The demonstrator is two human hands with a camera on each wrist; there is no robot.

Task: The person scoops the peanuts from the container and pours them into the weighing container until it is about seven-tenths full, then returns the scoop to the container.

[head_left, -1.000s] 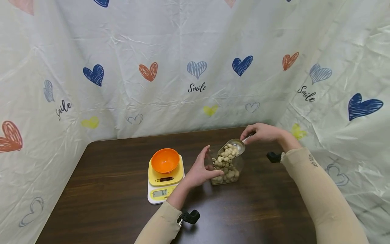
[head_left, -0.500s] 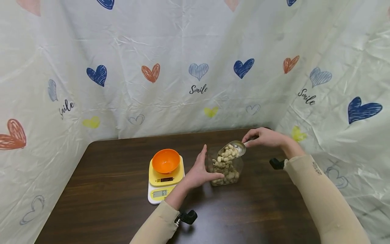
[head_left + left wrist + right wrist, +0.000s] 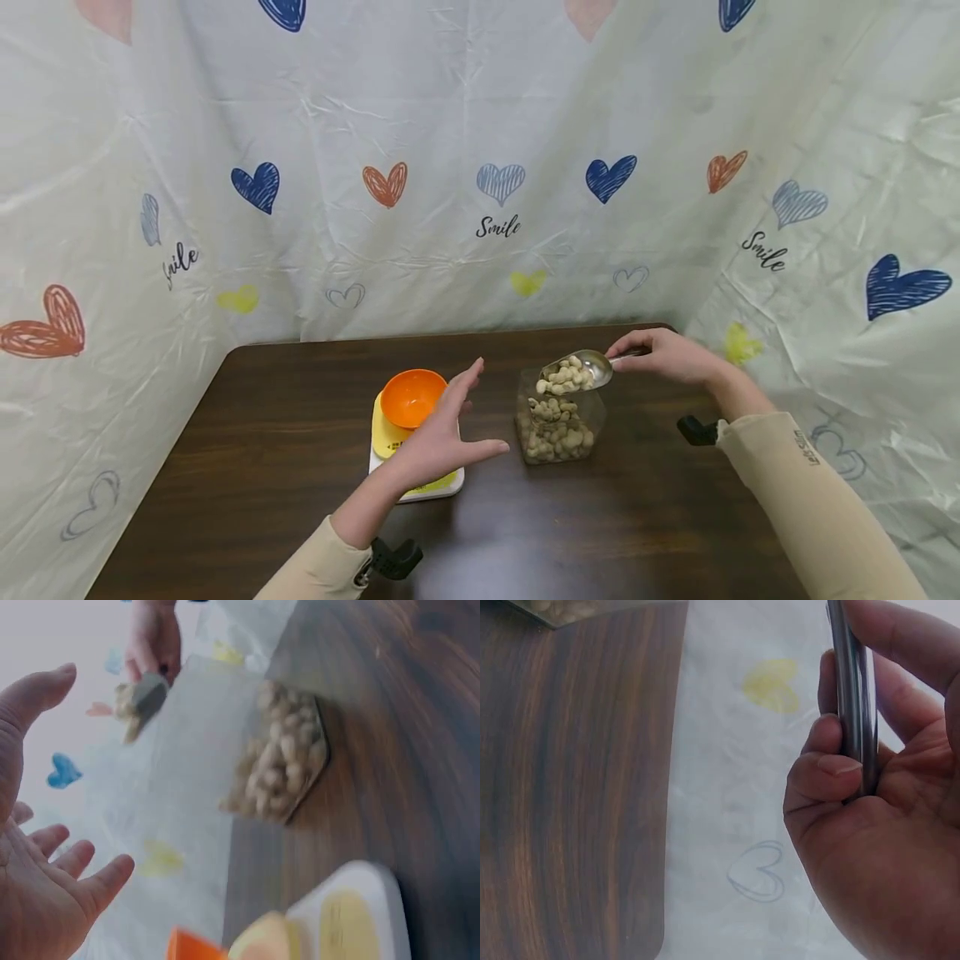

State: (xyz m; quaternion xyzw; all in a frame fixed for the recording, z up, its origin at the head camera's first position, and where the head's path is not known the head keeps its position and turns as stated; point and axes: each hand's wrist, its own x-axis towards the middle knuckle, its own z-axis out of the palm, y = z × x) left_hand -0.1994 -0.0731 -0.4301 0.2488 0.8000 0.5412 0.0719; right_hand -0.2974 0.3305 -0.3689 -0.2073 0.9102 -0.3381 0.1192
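the word "smile" (image 3: 498,227) shows three times in black script on the white backdrop (image 3: 427,83), among blue, red and yellow hearts (image 3: 386,184). a line of small dark lettering (image 3: 807,447) runs along the beige right sleeve (image 3: 813,512), too small to read for sure, and the left hand (image 3: 431,446) hides most of the print on the yellow and white scale (image 3: 386,437) in the head view. the scoop (image 3: 598,367) is shiny metal with a rounded body and a slim handle, and carries a heap of pale peanuts (image 3: 566,377) in their shells. the box (image 3: 599,412) is clear, with more peanuts filling its lower part. the right hand (image 3: 671,357) grips the scoop's handle, fingers curled round it, so the loaded end reaches out to the left of that hand, above the box's open top. the left hand holds nothing: its fingers are straight and the thumb stands well away from them, apart from the box and near the scale. on the scale sits an orange bowl (image 3: 408,398). scale and box stand apart on the dark wooden table (image 3: 600,533).
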